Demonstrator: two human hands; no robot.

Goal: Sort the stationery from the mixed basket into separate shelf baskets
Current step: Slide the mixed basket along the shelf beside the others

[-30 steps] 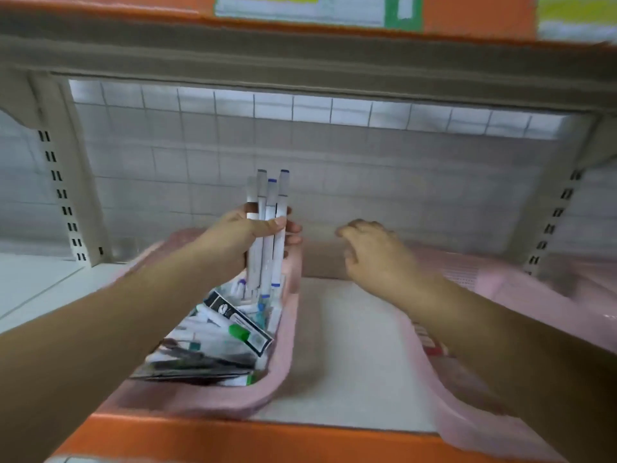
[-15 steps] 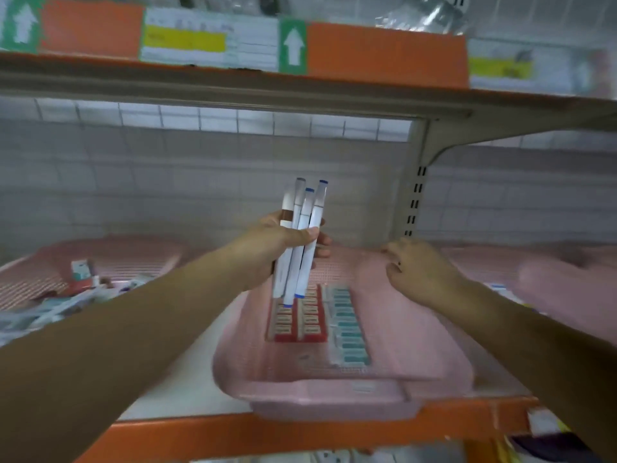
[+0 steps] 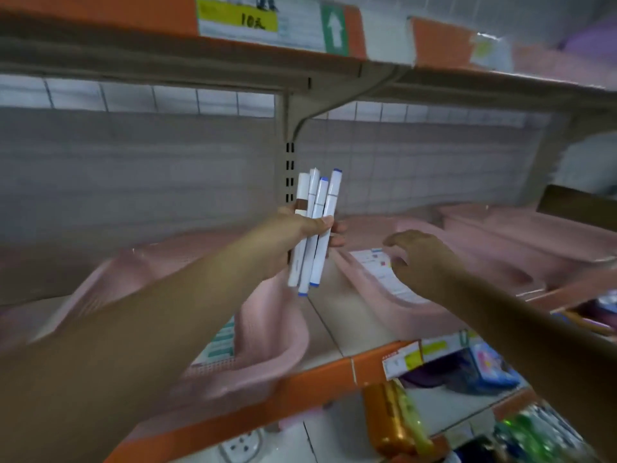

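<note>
Moved rightward, the left hand (image 3: 293, 243) grasps four white plastic markers (image 3: 316, 228) upright; right hand (image 3: 425, 260) fingers (image 3: 397, 240) hang released above a pink plastic basket (image 3: 365, 289).

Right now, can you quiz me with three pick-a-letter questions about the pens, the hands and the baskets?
1. Where is the right hand? A over a pink basket B on the top shelf C behind the person
2. How many markers are held? A two B four C nine
3. What is the left hand doing? A gripping the markers B lying flat C pointing
Answers: 1 A, it hovers above the basket. 2 B, four tips show. 3 A, its fingers wrap the bundle.
</note>
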